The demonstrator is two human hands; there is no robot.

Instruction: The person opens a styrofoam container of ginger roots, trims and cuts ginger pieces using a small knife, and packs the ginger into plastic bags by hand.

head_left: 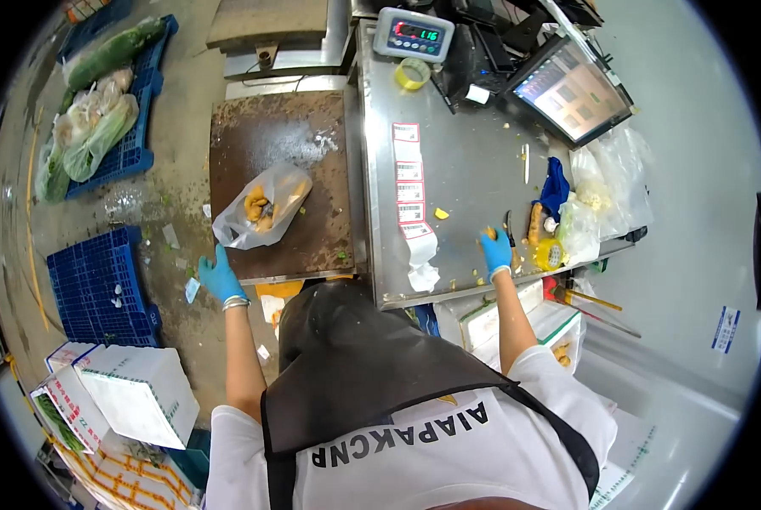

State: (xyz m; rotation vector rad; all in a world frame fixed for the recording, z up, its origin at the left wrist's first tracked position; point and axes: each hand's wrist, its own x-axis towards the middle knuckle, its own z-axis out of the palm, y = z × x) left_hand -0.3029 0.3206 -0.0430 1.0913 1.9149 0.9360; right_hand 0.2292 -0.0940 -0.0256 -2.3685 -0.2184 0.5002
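A clear plastic bag [236,231] lies on the brown, worn scale platform, with knobbly yellow-brown pieces of ginger [257,204] inside. My left hand [220,276], in a blue glove, is at the bag's lower left corner with its fingers apart. One fingertip meets or nearly meets the plastic; I cannot tell which. Over the steel table, my right hand [497,252], also gloved in blue, is closed around a small yellow-brown piece of ginger [489,232]. Just beside it lies a dark-handled tool [509,226], partly hidden by the hand.
A strip of labels [409,191] runs along the steel table [474,161]. Beyond are a lit weight display [414,35], a tape roll [412,74] and a monitor [570,87]. Plastic bags [606,191] crowd the right edge. Blue pallets [100,285] and foam boxes [138,395] stand left.
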